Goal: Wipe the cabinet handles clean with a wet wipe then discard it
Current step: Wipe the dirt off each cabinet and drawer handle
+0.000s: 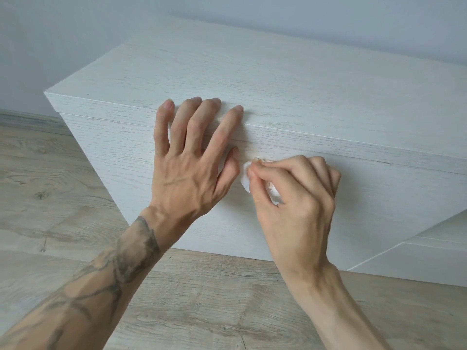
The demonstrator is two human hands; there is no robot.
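A white wood-grain cabinet [278, 84] fills the middle and right of the frame, standing on a pale wooden floor [38, 185] against a grey-blue wall [75, 34]. In the centre, the left hand [192, 160] lies flat against the cabinet front. Its fingers [188, 114] are spread wide and straight, their tips reaching the front edge of the top panel, and they hold nothing. The tattooed forearm [101, 279] runs down to the lower left. Just to its right, the right hand [295, 195] has its fingers curled around a small crumpled white wet wipe [245, 179], pinching it between thumb and fingertips and holding it against the cabinet front just below the top panel. What lies under the wipe is hidden by the hand. A lower white panel [417, 256] shows at the lower right.
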